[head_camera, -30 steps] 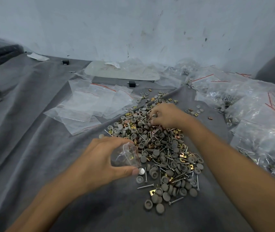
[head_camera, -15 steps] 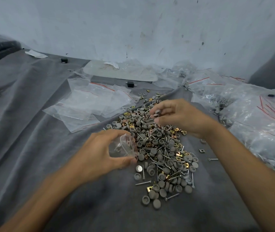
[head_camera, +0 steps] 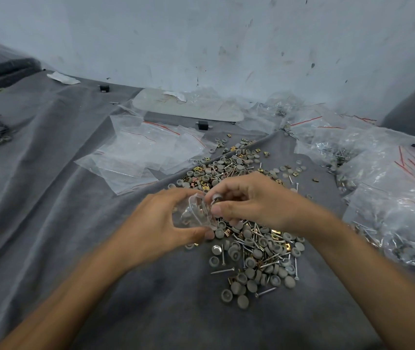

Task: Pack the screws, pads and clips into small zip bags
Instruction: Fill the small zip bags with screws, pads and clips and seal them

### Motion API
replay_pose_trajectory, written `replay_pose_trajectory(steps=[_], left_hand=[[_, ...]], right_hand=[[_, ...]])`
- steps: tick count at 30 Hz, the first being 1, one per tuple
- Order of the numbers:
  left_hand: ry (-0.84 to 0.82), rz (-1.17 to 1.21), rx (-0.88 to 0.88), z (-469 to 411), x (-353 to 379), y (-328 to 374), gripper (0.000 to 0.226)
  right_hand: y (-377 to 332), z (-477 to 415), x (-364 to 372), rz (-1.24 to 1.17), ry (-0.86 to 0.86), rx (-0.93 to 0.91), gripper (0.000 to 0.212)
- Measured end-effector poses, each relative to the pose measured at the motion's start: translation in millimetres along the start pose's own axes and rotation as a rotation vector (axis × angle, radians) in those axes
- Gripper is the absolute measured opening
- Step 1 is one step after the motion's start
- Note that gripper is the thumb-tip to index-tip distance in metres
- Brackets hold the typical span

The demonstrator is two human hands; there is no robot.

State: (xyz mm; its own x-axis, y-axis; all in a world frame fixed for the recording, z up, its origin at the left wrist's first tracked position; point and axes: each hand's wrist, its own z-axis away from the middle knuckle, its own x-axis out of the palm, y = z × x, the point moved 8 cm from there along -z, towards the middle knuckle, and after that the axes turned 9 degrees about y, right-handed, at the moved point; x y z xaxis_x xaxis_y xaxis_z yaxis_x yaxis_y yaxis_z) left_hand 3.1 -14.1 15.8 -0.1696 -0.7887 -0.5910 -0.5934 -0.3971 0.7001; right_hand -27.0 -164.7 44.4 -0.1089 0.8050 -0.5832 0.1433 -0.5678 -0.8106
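Observation:
A heap of grey round pads, silver screws and gold clips [head_camera: 254, 238] lies on the grey cloth [head_camera: 49, 198] in the middle. My left hand [head_camera: 161, 223] grips a small clear zip bag [head_camera: 196, 210] with its mouth held open toward the right. My right hand [head_camera: 249, 200] pinches a few grey pads [head_camera: 217, 198] between thumb and fingers right at the bag's mouth. Both hands hover just above the near left side of the heap.
Empty zip bags [head_camera: 145, 152] with red seal lines lie flat at the back left of the heap. Filled bags [head_camera: 391, 193] are piled along the right side. A small black block [head_camera: 202, 125] and a white plastic sheet [head_camera: 188, 107] sit near the wall.
My right hand has lifted off the heap with pads and come left and nearer to the bag's mouth. My left hand has raised the bag slightly toward it.

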Motion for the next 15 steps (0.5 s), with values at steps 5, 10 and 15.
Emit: replay_pose_trajectory(steps=[5,10,15], left_hand=[[0.006,0.011,0.013,-0.8,0.2,2.2,0.055],[-0.009,0.04,0.009,-0.4,3.1,1.0,0.061],[-0.003,0.043,0.009,0.2,1.3,1.8,0.056]], right_hand=[[-2.3,-1.5,4.7,0.107,0.035,-0.038,0.019],[-0.8,-0.6,9.0,0.117,0.019,-0.053,0.019],[-4.4,0.2,8.5,0.113,0.005,-0.062,0.022]])
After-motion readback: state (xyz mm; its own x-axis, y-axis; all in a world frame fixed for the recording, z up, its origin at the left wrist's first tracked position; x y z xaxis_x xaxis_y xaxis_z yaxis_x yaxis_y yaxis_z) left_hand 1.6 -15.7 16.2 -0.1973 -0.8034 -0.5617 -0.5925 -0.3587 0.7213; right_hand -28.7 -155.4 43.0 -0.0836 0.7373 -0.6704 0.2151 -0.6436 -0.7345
